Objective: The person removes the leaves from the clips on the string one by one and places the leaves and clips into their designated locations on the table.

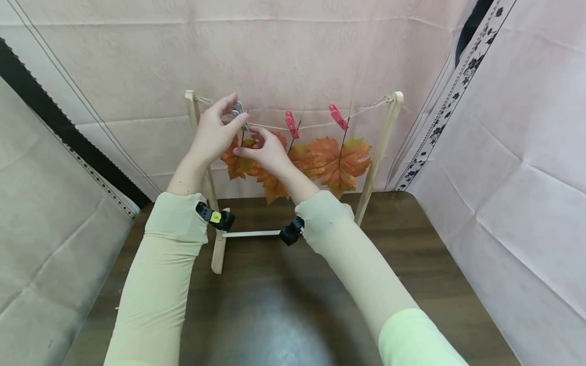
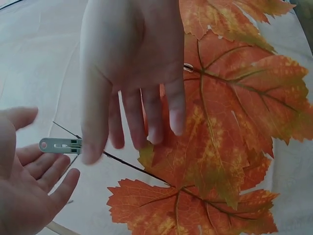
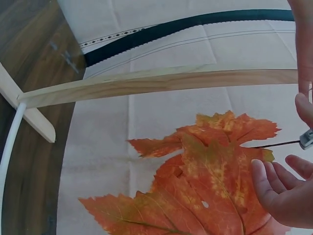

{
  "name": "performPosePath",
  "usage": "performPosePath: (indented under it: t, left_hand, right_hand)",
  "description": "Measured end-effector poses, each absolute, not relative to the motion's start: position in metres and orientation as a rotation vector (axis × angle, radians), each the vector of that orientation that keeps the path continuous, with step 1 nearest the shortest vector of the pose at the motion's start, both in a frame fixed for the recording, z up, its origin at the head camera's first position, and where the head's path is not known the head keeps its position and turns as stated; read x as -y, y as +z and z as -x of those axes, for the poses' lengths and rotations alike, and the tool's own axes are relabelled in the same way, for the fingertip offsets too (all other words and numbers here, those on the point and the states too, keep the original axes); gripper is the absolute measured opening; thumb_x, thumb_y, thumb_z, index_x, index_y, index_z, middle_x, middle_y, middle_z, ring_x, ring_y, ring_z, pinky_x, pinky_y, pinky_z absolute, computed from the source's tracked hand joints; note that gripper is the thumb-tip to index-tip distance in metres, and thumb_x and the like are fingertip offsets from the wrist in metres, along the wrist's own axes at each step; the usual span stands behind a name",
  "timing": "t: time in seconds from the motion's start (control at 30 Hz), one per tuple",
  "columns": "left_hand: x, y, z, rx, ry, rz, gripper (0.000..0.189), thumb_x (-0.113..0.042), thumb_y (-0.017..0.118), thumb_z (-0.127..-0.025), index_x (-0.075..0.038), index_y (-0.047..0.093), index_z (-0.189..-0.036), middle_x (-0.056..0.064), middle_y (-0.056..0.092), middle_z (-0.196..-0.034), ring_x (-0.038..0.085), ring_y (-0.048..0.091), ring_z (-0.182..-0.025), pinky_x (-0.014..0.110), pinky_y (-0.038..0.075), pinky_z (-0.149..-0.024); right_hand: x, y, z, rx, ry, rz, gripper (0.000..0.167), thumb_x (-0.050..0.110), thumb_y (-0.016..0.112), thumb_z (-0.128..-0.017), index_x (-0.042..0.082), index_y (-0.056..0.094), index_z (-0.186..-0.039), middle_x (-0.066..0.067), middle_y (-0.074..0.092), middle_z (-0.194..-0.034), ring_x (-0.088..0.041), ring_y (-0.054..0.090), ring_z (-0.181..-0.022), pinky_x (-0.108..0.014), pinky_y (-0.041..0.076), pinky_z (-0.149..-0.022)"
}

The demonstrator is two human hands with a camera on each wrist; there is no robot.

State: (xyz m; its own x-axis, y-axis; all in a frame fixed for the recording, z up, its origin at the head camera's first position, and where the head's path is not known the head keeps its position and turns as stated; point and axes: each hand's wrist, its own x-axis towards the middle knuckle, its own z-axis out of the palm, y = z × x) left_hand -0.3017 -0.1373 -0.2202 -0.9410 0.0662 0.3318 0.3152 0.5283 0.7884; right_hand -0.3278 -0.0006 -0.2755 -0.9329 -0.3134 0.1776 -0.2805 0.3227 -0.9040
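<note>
A grey clothespin (image 1: 238, 109) grips a leaf's dark stem at the left part of a white string (image 1: 316, 125). My left hand (image 1: 214, 127) is raised beside this clothespin, fingers spread and apart from each other. Just below and to the right, my right hand (image 1: 270, 151) has its fingers loosely extended. In the left wrist view, the grey clothespin (image 2: 59, 145) sits between the left hand (image 2: 34, 186) and the right hand's thumb, which overlaps its end. An orange artificial maple leaf (image 3: 234, 129) hangs from the stem, partly hidden by the hands in the head view.
Two red clothespins (image 1: 292, 124) hold more orange leaves (image 1: 341, 165) farther right on the string. The string runs between the wooden posts (image 1: 382, 147) of a stand, joined low by a white rod (image 1: 252, 234). Pale cloth (image 1: 320, 61) hangs behind the dark wooden table (image 1: 270, 315).
</note>
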Motion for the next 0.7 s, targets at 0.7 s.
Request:
performPosePath:
  t: [0.7]
  left_hand:
    - [0.1409, -0.2166, 0.2982, 2.434, -1.387, 0.268, 0.04, -0.022, 0.064, -0.089, -0.008, 0.059, -0.126, 0.016, 0.063, -0.12, 0.022, 0.059, -0.108, 0.032, 0.047, -0.096]
  right_hand:
    - [0.0106, -0.2733, 0.3338, -2.712, -1.647, 0.653, 0.02, 0.016, 0.061, -0.09, 0.003, 0.069, -0.103, -0.01, 0.069, -0.104, -0.017, 0.063, -0.09, -0.021, 0.051, -0.079]
